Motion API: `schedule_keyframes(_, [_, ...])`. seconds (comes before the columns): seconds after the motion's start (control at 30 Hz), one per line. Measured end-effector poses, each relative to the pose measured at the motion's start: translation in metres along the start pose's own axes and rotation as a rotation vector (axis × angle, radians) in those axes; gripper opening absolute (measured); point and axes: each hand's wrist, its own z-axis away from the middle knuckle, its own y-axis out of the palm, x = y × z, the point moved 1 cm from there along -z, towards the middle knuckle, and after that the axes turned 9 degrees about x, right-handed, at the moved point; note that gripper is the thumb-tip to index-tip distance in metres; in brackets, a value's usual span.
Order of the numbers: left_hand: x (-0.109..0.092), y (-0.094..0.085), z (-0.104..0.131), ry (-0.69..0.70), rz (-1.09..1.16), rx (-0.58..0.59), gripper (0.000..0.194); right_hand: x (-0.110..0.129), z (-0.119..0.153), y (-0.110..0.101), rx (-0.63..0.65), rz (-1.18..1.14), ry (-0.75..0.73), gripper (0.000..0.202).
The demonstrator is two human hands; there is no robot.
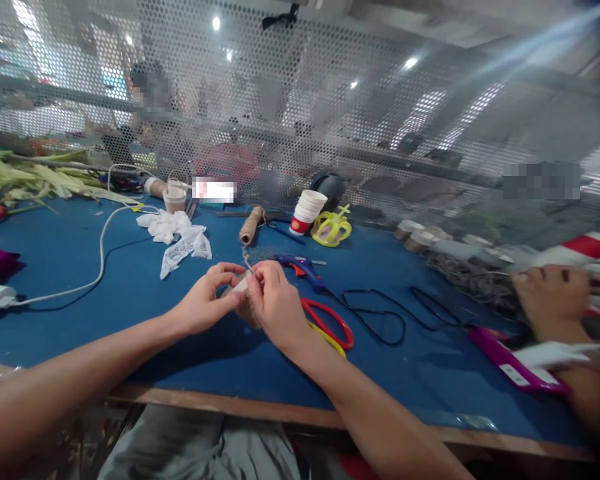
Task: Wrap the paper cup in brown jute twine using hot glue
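My left hand (206, 300) grips a small paper cup (248, 313) between thumb and fingers. The cup has a pale inside and a brown, twine-covered side, and is largely hidden by my hands. With thumb and finger closed at its rim, my right hand (280, 307) pinches a strand of twine. That strand leads up to a twine spool (251, 225) lying just beyond. A blue glue gun (303, 265) lies to the right of my fingers. Scissors (333, 323) with red and yellow handles are partly under my right wrist.
White crumpled tissue (173, 230) and a twine-wrapped cup (175, 198) are at the back left. Stacked paper cups (309, 210) stand by a yellow crown-shaped piece (331, 228). Black cord runs to a purple power strip (515, 363). Another person's hand (553, 300) is at right.
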Motion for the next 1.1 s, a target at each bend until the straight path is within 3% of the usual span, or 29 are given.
schedule_keyframes(0.27, [0.0035,-0.0011,-0.0021,-0.009,0.05,-0.018,0.021,-0.0014,0.0014,-0.0022,0.04,-0.037,0.024,0.016])
schedule_keyframes(0.63, [0.0043,-0.0016,-0.0013,0.012,0.05,-0.009,0.02,-0.0031,0.0015,-0.0034,0.073,-0.134,0.047,0.015])
schedule_keyframes(1.1, [0.0057,-0.0027,-0.0025,0.01,0.066,0.042,0.015,-0.0005,0.0011,-0.0034,0.146,-0.091,0.013,0.015])
